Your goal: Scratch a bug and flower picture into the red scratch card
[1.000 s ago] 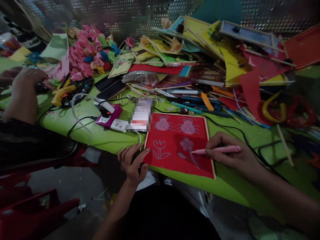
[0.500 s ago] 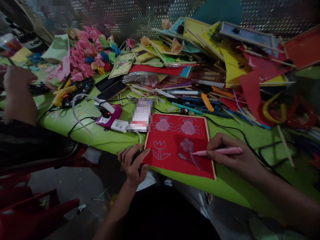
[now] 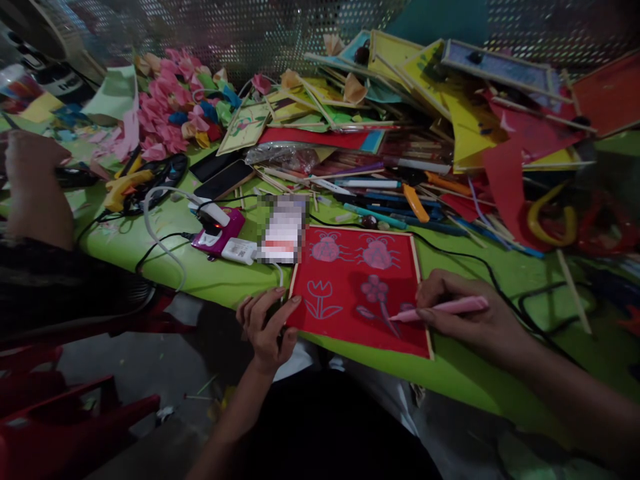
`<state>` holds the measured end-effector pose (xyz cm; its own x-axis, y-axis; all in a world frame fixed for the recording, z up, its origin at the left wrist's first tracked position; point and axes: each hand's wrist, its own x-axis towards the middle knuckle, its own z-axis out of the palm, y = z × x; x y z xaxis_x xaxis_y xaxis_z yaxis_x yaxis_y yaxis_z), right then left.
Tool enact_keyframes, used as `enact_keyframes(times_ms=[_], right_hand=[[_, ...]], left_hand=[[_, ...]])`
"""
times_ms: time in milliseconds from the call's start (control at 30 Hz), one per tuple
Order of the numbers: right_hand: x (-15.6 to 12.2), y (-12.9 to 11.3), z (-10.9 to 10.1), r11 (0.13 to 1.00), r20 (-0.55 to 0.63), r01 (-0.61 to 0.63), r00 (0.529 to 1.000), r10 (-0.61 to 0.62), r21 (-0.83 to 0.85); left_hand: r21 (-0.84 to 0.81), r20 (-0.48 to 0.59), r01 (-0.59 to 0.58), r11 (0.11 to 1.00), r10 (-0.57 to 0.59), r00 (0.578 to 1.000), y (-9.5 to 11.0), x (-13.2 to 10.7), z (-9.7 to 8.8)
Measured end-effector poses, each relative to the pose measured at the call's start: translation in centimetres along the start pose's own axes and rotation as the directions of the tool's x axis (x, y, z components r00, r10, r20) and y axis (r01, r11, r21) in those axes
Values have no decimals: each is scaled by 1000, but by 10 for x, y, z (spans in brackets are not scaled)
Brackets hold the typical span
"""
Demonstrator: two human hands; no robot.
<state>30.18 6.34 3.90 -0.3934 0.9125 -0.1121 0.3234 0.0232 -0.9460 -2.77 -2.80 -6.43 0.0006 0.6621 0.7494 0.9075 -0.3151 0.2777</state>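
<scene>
A red card (image 3: 350,313) with a thin wooden border lies at the near edge of the green table (image 3: 225,273). Two pink bugs, a tulip outline and a pink flower are drawn on it. My right hand (image 3: 470,320) is closed round a pink pen (image 3: 440,308); its tip touches the card just right of the flower's stem. My left hand (image 3: 267,327) pinches the card's lower left corner, thumb on top and fingers curled under the table edge.
Piled craft cards, sticks and pens (image 3: 425,113) fill the back of the table. Pink paper flowers (image 3: 173,120), phones (image 3: 223,177), a pink power bank (image 3: 220,233) with cables and a glue gun (image 3: 125,187) lie left. Another person's hand (image 3: 35,173) works far left. Red chairs (image 3: 75,420) stand below.
My right hand has slid the pen tip down and slightly right along the flower's stem. The other person's hand at far left has shifted a little. My left hand has stayed put.
</scene>
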Motion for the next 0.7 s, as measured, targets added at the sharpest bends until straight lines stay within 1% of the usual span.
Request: enact_keyframes(times_ms=[200,533,700], right_hand=[[-1,-2,1,999,9,-13,1000,12,29],[-3,4,-3,997,73,-56,996,51,61],[-3,8,-5,999,93,-22,995,19,33]], left_hand=[[3,-4,2,1000,-2,1000,2,2,0],[-12,-3,1,1000,-1,1000,2,3,-1],[-11,-4,-6,1000,6,1000,3,4,-1]])
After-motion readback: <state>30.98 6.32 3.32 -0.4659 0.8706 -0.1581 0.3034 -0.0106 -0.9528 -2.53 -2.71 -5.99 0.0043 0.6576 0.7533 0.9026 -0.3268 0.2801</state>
